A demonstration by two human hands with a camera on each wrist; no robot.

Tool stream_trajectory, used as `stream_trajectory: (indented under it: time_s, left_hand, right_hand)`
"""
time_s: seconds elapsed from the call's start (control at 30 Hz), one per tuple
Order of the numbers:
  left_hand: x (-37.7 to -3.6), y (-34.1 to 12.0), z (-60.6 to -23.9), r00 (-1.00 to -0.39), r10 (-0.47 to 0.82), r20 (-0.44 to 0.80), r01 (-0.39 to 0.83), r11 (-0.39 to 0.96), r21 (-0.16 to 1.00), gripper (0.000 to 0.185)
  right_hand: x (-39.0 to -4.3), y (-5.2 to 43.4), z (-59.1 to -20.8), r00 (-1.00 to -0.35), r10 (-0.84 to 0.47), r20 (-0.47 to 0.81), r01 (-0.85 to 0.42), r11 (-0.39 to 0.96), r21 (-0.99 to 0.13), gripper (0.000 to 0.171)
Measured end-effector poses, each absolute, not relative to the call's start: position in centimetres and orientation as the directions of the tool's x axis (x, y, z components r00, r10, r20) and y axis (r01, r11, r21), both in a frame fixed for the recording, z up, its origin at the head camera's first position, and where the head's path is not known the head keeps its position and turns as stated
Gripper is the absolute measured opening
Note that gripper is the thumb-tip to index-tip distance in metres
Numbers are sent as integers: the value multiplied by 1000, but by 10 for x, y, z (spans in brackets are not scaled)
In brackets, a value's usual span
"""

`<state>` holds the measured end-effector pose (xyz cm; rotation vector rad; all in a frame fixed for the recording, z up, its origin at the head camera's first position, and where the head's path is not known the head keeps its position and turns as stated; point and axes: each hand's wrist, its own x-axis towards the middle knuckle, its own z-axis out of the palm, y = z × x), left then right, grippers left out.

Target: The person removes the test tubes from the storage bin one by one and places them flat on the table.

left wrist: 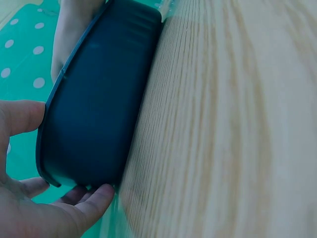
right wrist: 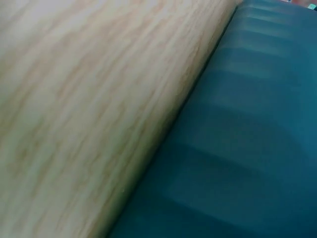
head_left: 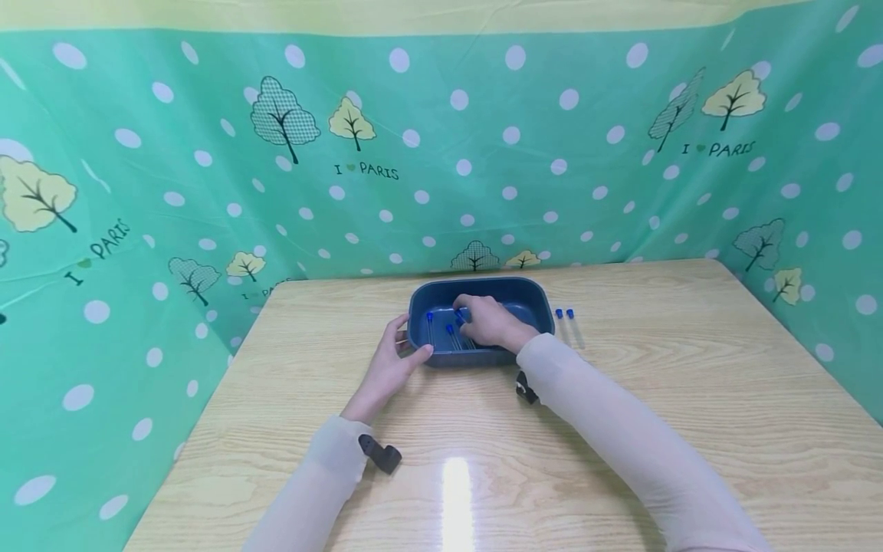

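A dark blue rectangular tub stands on the table, with several thin clear test tubes with blue caps inside it. My left hand grips the tub's left end, thumb at the front rim and fingers around the side; in the left wrist view that hand has its fingers about the tub's end wall. Reaching over the front rim, my right hand is down in the tub and pinches a blue-capped test tube. Beside it lie another tube and one farther left. The right wrist view shows only the tub's outer wall and wood.
Two more blue-capped tubes lie side by side on the wooden table, just right of the tub. A green dotted curtain with printed trees hangs along the back and both sides. Black wrist cameras sit on the sleeves.
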<state>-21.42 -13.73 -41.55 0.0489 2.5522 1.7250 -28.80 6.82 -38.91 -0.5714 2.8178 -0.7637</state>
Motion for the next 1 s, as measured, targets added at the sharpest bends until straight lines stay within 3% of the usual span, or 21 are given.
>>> stream_trajectory:
  time_s: [1.0]
  left_hand:
    - [-214,-136,-417,-998,54,-27,-4,383,924,75]
  right_hand:
    - [-275,83,-385,-909,-414,50,-362,724,-587,45]
